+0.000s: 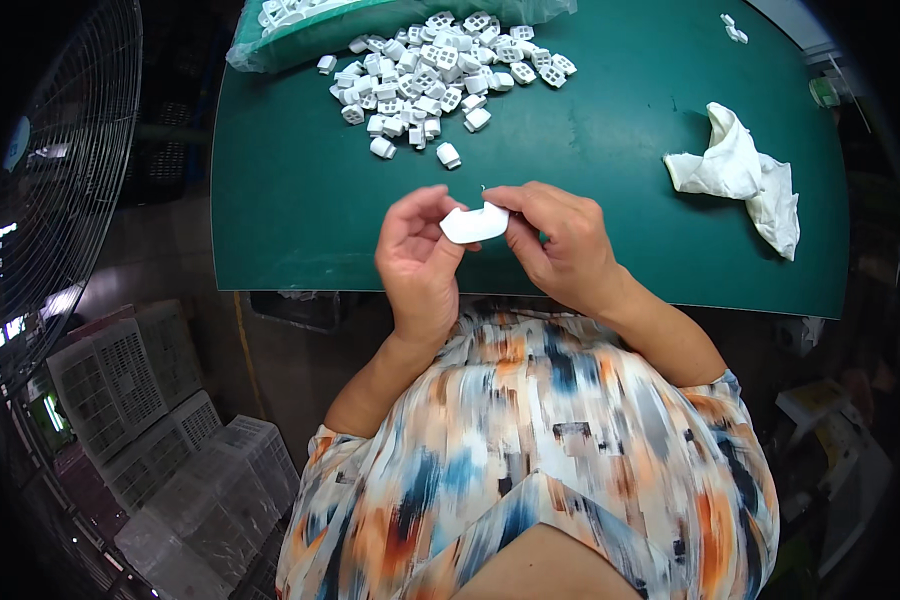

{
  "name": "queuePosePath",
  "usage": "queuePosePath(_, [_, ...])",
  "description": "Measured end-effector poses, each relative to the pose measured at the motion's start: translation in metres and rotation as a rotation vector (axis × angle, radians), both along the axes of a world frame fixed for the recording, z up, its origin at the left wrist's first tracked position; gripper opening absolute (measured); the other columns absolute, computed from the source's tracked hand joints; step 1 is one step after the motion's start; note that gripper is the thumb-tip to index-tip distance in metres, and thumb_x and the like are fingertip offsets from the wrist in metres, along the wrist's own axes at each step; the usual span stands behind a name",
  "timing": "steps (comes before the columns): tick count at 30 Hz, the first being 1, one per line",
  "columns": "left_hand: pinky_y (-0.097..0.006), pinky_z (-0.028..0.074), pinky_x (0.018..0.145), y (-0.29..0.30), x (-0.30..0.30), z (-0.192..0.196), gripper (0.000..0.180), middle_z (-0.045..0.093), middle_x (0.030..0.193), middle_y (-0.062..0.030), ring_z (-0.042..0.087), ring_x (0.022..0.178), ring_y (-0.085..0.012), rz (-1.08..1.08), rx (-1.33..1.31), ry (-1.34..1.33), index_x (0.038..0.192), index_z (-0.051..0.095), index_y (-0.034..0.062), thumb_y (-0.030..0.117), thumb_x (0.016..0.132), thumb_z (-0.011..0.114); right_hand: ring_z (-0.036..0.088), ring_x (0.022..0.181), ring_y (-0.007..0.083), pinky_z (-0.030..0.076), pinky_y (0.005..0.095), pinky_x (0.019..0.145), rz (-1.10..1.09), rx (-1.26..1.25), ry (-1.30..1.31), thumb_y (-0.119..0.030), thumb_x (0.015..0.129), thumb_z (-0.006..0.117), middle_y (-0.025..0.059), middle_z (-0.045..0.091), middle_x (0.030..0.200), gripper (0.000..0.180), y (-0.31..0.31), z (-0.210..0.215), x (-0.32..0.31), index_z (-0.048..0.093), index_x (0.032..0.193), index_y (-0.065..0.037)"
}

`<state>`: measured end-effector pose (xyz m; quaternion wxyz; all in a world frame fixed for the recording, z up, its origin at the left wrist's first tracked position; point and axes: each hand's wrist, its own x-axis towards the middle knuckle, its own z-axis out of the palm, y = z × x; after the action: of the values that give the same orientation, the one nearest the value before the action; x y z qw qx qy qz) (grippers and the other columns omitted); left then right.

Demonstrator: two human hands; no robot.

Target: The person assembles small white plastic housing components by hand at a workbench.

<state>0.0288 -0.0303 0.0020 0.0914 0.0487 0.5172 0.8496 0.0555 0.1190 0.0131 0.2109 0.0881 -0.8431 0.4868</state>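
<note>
Between both hands, above the near part of the green table, is a white plastic piece (pixel 473 226) with a notch in its upper side. My left hand (pixel 417 245) grips its left end with thumb and fingers. At the other end, my right hand (pixel 560 237) pinches the piece's upper right corner, where a thin tip sticks up. Past my hands lies a loose heap of small white plastic parts (pixel 425 80), some showing square openings. One white part (pixel 448 155) lies apart from the heap, nearest to my hands.
At the table's far left edge stands a tray lined with green plastic (pixel 370 22), holding more white parts. Crumpled white gloves (pixel 735 175) lie on the right, with a few small white pieces (pixel 734 28) farther back. A large fan (pixel 60 150) and plastic crates (pixel 205 500) stand left.
</note>
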Motion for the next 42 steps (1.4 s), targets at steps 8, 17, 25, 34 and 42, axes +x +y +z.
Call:
queuePosePath(8, [-0.028,0.053,0.066,-0.038,-0.022,-0.024,0.022,0.062,0.096,-0.0124,0.061,0.078,-0.0173,0.125,-0.097,0.074,0.105,0.056,-0.0025,-0.005,0.084,0.061,0.065,0.076,0.0323,0.052,0.0385,0.067,-0.078,0.125,-0.329,-0.012,0.079,0.065,0.0161,0.067,0.085,0.017,0.041,-0.014,-0.066,0.065,0.093,-0.003])
queuePosePath(17, [-0.028,0.052,0.066,-0.046,-0.027,-0.024,0.021,0.062,0.096,-0.0135,0.061,0.076,-0.0179,0.139,-0.017,0.022,0.105,0.056,-0.0023,-0.004,0.084,0.061,0.062,0.076,0.0343,0.050,0.0449,0.063,-0.267,0.423,-0.353,-0.025,0.072,0.075,0.0121,0.062,0.091,0.029,0.012,-0.029,-0.083,0.061,0.087,-0.005])
queuePosePath(25, [-0.031,0.054,0.069,-0.036,-0.031,-0.018,0.021,0.062,0.098,-0.0135,0.065,0.083,-0.0235,0.095,0.079,-0.021,0.108,0.054,-0.0007,-0.001,0.087,0.058,0.064,0.073,0.0194,0.052,0.0308,0.067,-0.001,-0.103,-0.337,-0.006,0.075,0.070,0.0091,0.061,0.090,0.023,0.022,-0.010,-0.049,0.063,0.097,-0.001])
queuePosePath(34, [-0.036,0.059,0.073,-0.003,-0.018,0.003,0.022,0.062,0.101,-0.0133,0.065,0.094,-0.0331,-0.103,0.376,-0.152,0.109,0.051,0.0014,0.003,0.089,0.058,0.063,0.081,0.0119,0.053,0.0245,0.072,0.375,-0.867,-0.380,-0.001,0.084,0.064,0.0043,0.063,0.091,0.022,0.017,0.007,-0.009,0.060,0.106,0.002])
queuePosePath(42, [-0.036,0.058,0.078,-0.003,-0.004,0.012,0.022,0.061,0.102,-0.0127,0.064,0.098,-0.0355,-0.084,0.340,-0.123,0.109,0.050,0.0005,0.001,0.088,0.058,0.064,0.071,0.0112,0.054,0.0218,0.057,0.258,-0.944,-0.335,-0.001,0.087,0.062,0.0086,0.065,0.088,0.020,0.013,0.003,0.010,0.061,0.106,0.002])
